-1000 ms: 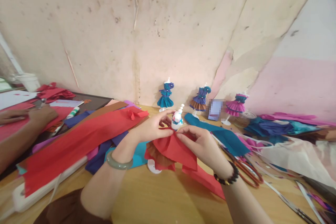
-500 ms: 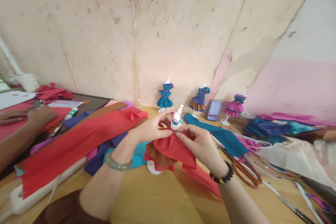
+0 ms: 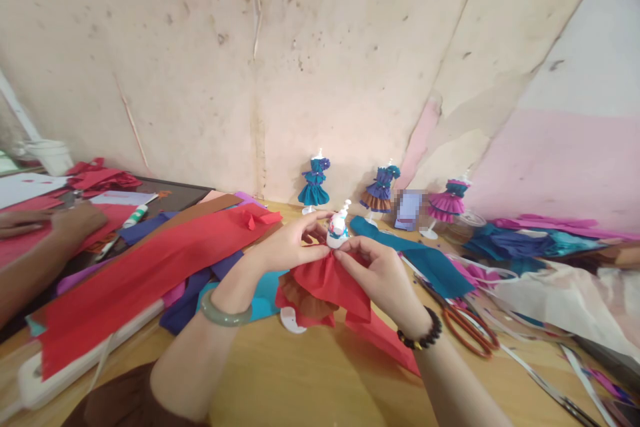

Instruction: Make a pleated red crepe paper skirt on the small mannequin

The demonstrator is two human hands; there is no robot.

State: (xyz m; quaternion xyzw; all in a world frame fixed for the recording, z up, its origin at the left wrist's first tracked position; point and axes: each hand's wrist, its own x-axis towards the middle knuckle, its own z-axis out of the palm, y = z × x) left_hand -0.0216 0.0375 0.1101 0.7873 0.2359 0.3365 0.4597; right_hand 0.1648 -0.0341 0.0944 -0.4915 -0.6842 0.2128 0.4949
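In front of me a miniature white dress form [image 3: 337, 223], dotted with colored pins or beads around its bust, wears a red and brown skirt. My left hand [image 3: 287, 243] has its thumb at the waist, pinching red fabric [image 3: 325, 281] there, while its fingers curl behind the form. From the other side my right hand [image 3: 377, 270] pinches the same fabric between thumb and fingers, just below the white torso. A loose red tail [image 3: 385, 343] hangs down to the right. Part of the white stand base [image 3: 291, 320] shows under the skirt.
Red cloth strips [image 3: 150, 280] lie left over a white power strip [image 3: 80, 367]. Three dressed mini forms, one in teal [image 3: 315, 183], stand by the wall. Orange-handled scissors [image 3: 473, 330] and a teal strip [image 3: 440, 267] lie right. Another person's hands [image 3: 75, 220] work at far left.
Hardly anything differs. The dress form has turned or shifted very slightly to the right, and my right wrist has moved a little left. Both hands keep their pinch at the waist.
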